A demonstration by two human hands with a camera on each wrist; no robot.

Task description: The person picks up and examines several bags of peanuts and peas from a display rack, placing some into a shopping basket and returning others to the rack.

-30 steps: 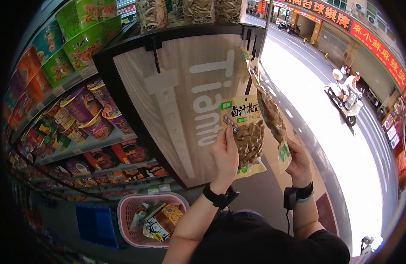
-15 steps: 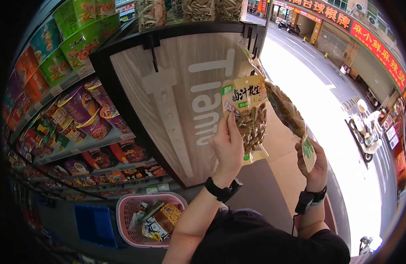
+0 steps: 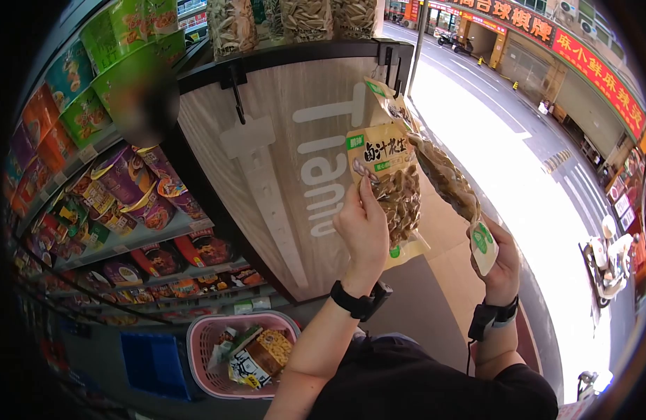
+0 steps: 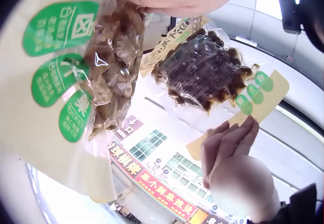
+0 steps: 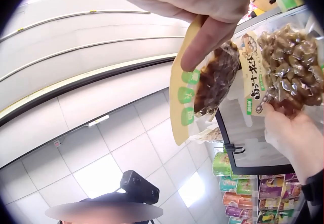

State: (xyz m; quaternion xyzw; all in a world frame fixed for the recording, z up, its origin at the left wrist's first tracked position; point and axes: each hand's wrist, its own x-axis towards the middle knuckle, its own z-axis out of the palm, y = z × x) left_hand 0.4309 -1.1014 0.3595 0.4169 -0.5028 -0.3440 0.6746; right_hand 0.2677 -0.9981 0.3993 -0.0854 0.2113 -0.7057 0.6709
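My left hand (image 3: 363, 227) pinches the left edge of a clear-fronted bag of brown peanuts (image 3: 398, 199), held upright with its printed front towards me. To its right, a second bag of dark food (image 3: 443, 175) slants down from near the hook on the panel's corner. My right hand (image 3: 501, 262) grips that bag's lower end, thumb and fingers around its pale edge. In the left wrist view the dark bag (image 4: 202, 72) shows its face, with the right fingers (image 4: 230, 143) at its bottom edge. Whether its top still hangs on the hook, I cannot tell.
A wooden panel (image 3: 267, 175) with hooks stands behind the bags, with bagged seeds (image 3: 305, 19) on top. Instant noodle shelves (image 3: 120, 245) are on the left. A pink basket (image 3: 197, 350) holding packages and a blue basket (image 3: 155, 360) sit below. The street is at the right.
Since a second ago, my right hand has moved right and slightly down with the dark bag's lower end, spreading the bags apart. The peanut bag remains in my left hand. The scooter has moved down the street.
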